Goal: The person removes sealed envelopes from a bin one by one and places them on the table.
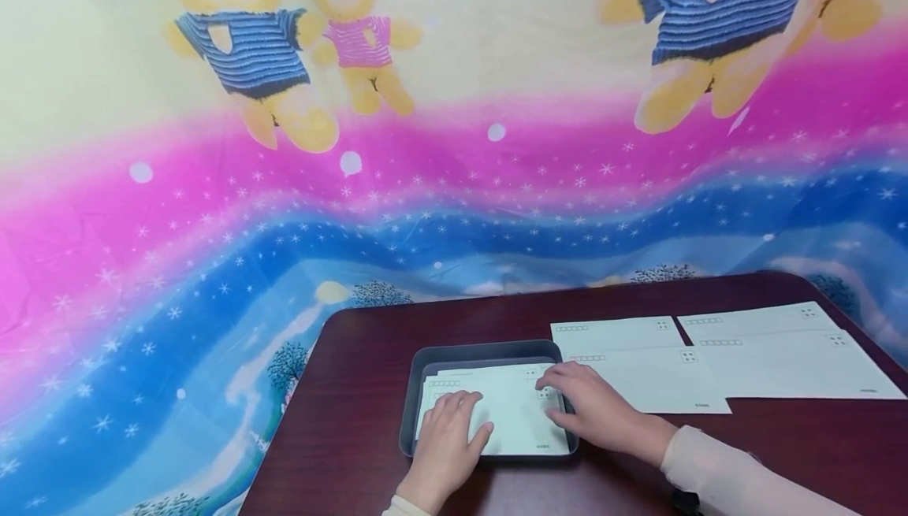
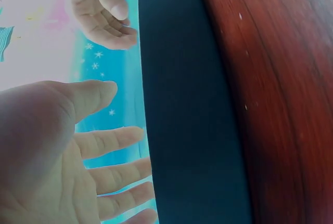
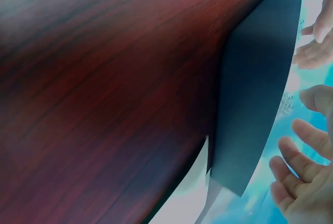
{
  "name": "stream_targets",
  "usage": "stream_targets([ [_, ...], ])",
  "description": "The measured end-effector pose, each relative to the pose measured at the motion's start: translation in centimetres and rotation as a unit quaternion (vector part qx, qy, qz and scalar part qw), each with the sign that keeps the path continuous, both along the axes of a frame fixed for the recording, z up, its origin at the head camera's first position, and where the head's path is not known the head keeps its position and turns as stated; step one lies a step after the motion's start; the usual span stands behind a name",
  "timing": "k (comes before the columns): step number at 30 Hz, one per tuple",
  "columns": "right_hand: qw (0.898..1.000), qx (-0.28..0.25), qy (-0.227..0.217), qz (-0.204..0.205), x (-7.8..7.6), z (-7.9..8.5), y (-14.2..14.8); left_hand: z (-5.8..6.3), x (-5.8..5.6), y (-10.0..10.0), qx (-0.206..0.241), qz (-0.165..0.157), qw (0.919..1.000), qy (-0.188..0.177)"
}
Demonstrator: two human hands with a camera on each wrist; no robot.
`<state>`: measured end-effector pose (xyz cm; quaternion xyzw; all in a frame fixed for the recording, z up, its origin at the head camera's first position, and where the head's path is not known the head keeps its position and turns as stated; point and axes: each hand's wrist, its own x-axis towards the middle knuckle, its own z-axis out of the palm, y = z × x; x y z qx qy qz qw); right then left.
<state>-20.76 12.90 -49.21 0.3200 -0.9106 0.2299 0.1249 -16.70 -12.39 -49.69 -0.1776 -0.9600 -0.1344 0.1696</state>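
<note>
A dark grey tray holds a small stack of white envelopes with printed postcode boxes. My left hand lies over the stack's left part, fingers spread and thumb apart. Over the right rim reaches my right hand, its fingers loosely bent near the envelopes' top right corner. Both wrist views show the tray's outer wall with the fingers at or above its edge. Neither palm holds anything; in the left wrist view the left fingers are extended.
On the right side of the dark red wooden table, several more white envelopes lie flat and overlapping, the nearest beside the tray and partly behind my right hand. A printed cloth with bears and snowflakes hangs behind the table.
</note>
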Motion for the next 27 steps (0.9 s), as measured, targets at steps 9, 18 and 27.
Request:
stream_targets([
  [9, 0.997, 0.062, -0.048, 0.027, -0.3, -0.5, -1.7, -0.1, -0.4, -1.1, -0.006, 0.015, 0.9999, 0.006],
  [18, 0.992, 0.103, -0.068, 0.03, -1.0, -0.6, -2.9, 0.1, -0.8, -1.7, -0.002, 0.028, 0.9995, -0.013],
  [27, 0.989, 0.129, -0.063, 0.037, -0.9, -1.0, -3.1, 0.1, -1.0, -2.1, -0.009, 0.04, 0.9989, -0.023],
])
